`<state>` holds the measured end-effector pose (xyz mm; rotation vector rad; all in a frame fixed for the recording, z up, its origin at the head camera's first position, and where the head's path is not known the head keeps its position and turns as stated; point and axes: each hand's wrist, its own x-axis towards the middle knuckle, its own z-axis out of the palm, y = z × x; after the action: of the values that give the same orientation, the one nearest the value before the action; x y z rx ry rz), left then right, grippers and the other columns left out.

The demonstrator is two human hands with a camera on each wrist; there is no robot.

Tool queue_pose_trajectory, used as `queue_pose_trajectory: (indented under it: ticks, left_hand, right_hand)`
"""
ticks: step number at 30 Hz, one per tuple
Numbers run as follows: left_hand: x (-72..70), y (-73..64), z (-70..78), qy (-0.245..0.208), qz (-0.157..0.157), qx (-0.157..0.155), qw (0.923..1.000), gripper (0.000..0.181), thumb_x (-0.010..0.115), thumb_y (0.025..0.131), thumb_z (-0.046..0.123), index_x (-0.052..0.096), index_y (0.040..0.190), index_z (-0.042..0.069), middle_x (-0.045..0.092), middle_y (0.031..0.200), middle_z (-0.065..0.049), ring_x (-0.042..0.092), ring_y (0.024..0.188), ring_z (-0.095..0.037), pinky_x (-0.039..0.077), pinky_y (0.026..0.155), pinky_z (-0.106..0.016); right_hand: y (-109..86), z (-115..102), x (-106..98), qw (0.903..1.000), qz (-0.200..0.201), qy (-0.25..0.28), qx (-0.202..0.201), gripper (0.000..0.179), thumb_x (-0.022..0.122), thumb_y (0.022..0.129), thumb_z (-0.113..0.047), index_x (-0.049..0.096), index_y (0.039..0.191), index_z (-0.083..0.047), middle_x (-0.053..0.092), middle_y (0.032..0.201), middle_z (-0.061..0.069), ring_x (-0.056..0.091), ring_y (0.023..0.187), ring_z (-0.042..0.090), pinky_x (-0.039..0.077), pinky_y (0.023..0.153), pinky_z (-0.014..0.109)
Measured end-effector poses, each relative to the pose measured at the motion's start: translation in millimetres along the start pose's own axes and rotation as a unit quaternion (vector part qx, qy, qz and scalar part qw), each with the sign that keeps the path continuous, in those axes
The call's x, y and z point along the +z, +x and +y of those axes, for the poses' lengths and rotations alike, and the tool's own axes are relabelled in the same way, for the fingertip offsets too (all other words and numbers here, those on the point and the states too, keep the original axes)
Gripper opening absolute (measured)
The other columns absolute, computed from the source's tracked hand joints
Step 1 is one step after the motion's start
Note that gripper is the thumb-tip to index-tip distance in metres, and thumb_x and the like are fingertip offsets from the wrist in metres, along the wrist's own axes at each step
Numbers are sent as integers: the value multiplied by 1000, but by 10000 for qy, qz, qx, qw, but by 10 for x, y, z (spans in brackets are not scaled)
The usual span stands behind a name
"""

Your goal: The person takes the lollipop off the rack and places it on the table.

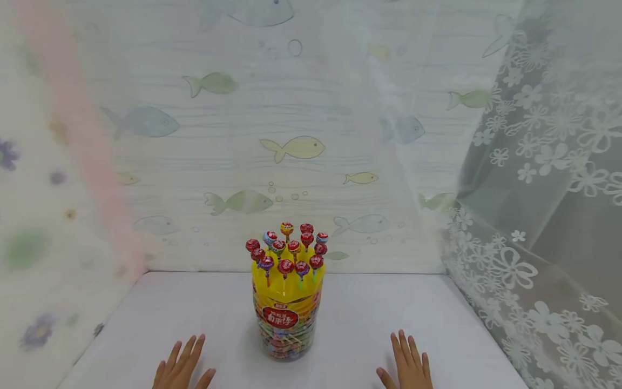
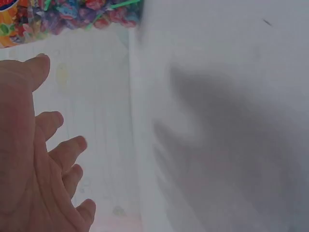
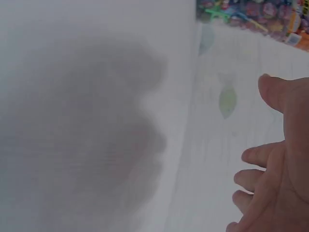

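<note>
A clear plastic tub of lollipops (image 1: 286, 319) with a yellow top stands upright on the white table, its side showing many wrapped candies. Several wrapped lollipops (image 1: 285, 266) stick up from the yellow top by their sticks. To the left and nearer the front, my left hand (image 1: 181, 366) holds nothing, its fingers spread and pointing forward. My right hand (image 1: 409, 363) is likewise spread and free of any object, to the right of the tub. Both wrist views show a corner of the tub beyond the thumb, apart from the hand.
The white table (image 1: 379, 313) reaches back to a curtain (image 1: 301, 97) printed with fish. On the right hangs a sheer curtain (image 1: 549, 270) with white flowers, and a flower-patterned cloth (image 1: 34, 232) hangs on the left. Shadows of the hands fall on the table.
</note>
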<state>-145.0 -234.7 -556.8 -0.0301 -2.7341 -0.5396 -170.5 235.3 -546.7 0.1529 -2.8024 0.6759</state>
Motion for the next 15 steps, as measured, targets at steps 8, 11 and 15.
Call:
queue_pose_trajectory:
  ticks: [8,11,15]
  left_hand:
    - [-169,246,352,-1045,-230,89,9942,72,68,96,43,47,150,0,54,147,-23,38,138,-55,36,100,-81]
    - [-179,341,484,-1245,-125,257,9918,78,70,95,41,40,154,0,50,151,-24,36,140,-54,37,103,-79]
    - [-156,487,627,-1767,-576,80,9825,92,71,93,46,25,160,3,32,162,-25,26,147,-52,28,113,-75]
  right_hand:
    - [347,-221,-319,9853,200,1098,-1291,66,74,91,-13,44,147,4,36,153,36,36,135,61,36,96,84]
    - [508,-366,-446,9768,-51,1836,-1100,60,69,96,-12,45,149,-3,41,156,23,37,143,48,38,108,72]
    - [779,-538,-557,9557,-92,2680,-1209,47,65,100,-12,52,145,-3,57,146,13,50,138,36,44,111,56]
